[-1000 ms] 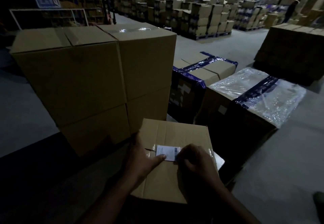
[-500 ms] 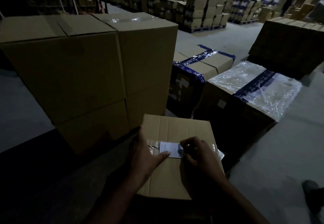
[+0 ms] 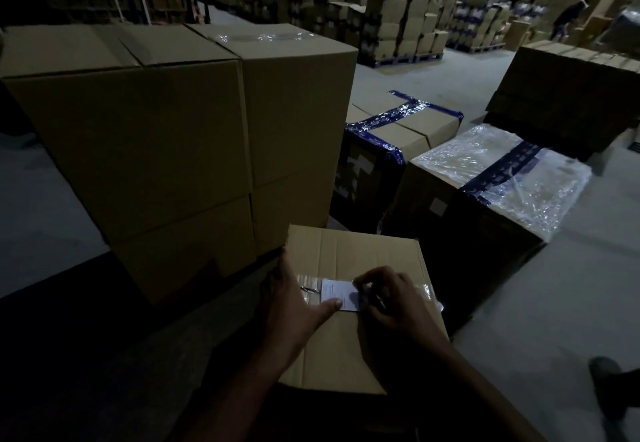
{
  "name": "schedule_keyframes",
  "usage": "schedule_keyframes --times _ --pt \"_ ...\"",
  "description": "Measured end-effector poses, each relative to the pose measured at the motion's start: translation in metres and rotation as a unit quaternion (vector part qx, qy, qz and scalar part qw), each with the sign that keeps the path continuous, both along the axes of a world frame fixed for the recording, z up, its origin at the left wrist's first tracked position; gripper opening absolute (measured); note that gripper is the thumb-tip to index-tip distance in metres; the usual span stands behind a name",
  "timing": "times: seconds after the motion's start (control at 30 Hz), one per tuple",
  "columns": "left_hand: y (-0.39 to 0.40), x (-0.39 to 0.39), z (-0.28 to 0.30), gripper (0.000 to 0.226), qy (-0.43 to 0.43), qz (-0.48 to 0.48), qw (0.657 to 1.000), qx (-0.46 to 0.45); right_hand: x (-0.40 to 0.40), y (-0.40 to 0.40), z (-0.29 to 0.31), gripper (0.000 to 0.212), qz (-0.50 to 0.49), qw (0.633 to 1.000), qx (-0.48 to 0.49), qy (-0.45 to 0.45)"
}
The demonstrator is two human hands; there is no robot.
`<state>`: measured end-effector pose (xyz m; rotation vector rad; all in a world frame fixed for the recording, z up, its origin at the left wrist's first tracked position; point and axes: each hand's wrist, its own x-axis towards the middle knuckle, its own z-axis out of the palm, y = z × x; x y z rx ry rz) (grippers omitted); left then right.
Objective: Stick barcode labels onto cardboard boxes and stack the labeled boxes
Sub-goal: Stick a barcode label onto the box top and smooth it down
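Note:
A small cardboard box lies in front of me, its top seam sealed with clear tape. A white barcode label rests on that tape near the middle. My left hand lies flat on the box top, its thumb pressing the label's lower left corner. My right hand pinches the label's right edge with curled fingertips, hiding the barcode part. A tall stack of plain cardboard boxes stands just behind and to the left.
Two boxes bound with blue tape, one under clear plastic wrap, sit to the right. A dark low stack lies further right. Pallets of boxes fill the background, where a person bends. A shoe shows at lower right.
My view has shifted slightly. The right fingers have slid further over the label's right side, covering the barcode, while the left thumb stays on its left part.

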<state>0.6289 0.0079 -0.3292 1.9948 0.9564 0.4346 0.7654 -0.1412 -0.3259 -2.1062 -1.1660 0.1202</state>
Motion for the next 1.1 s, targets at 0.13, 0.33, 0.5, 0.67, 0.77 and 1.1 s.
schedule_keyframes --times 0.13,0.33,0.5,0.67,0.77,1.1 --pt "0.0 0.0 0.001 0.134 0.006 -0.003 1.0 0.006 0.008 0.004 -0.002 0.024 0.001 1.0 -0.01 0.019" --pt "0.0 0.001 0.002 0.134 0.013 0.0 1.0 0.0 0.004 0.008 0.0 0.022 0.015 1.0 0.001 -0.012" --pt "-0.002 0.0 0.003 0.136 -0.006 0.0 1.0 -0.006 0.001 0.016 -0.001 0.023 0.016 1.0 0.012 -0.01" --pt "-0.002 0.0 0.003 0.14 0.0 0.002 1.0 -0.014 -0.001 0.025 -0.005 0.017 0.034 0.999 -0.022 -0.001" --pt "-0.002 0.001 0.005 0.137 0.006 0.003 1.0 -0.005 -0.006 0.028 -0.002 0.025 0.019 1.0 -0.009 0.006" --pt "-0.002 0.001 0.009 0.134 0.021 0.001 1.0 -0.006 -0.006 0.031 0.002 0.019 0.043 0.998 0.009 0.034"
